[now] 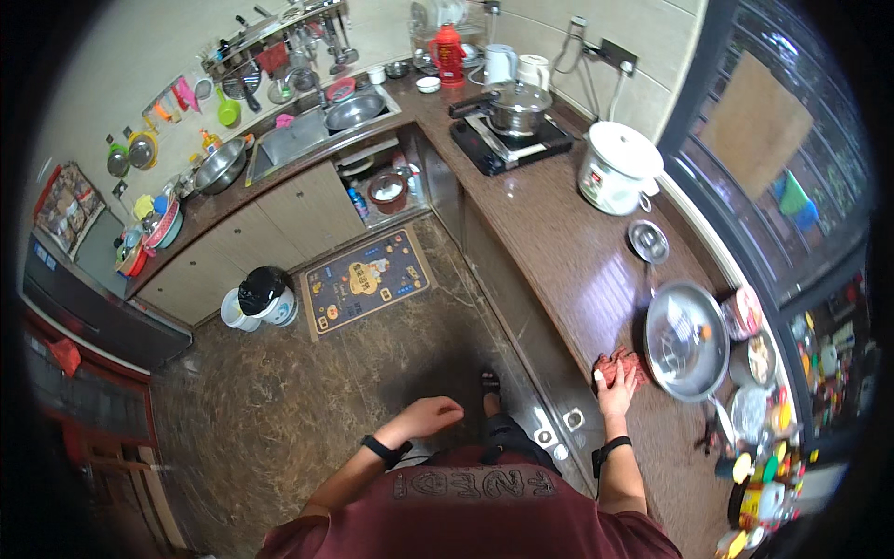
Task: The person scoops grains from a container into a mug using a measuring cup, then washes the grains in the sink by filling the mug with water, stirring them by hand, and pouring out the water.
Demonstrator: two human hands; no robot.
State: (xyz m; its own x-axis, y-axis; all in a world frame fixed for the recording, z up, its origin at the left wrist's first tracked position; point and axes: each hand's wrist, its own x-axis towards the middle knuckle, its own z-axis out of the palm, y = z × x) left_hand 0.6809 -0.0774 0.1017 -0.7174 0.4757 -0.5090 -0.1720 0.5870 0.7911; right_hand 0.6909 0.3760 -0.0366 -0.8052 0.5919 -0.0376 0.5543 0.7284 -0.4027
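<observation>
My right hand [616, 397] lies spread over a crumpled red cloth [617, 365] on the brown countertop [545, 258], close to its front edge. Just beyond the cloth, to the right, sits a stainless steel frying pan [681, 349] whose handle points back towards me. A metal ladle [649, 241] rests past the pan, its bowl near a white lidded electric cooker [620, 168]. Over the floor, in front of my body, my left hand [429, 417] hangs with loosely bent fingers. Nothing shows in it, though the palm is partly hidden.
A pressure cooker [518, 108] stands on a black cooktop [510, 143]. Along the window side are bowls and several condiment bottles [765, 499]. The sink [297, 143] is at the far left, above an open cabinet [384, 185]. A floor mat [367, 279] and buckets [279, 307] occupy the floor.
</observation>
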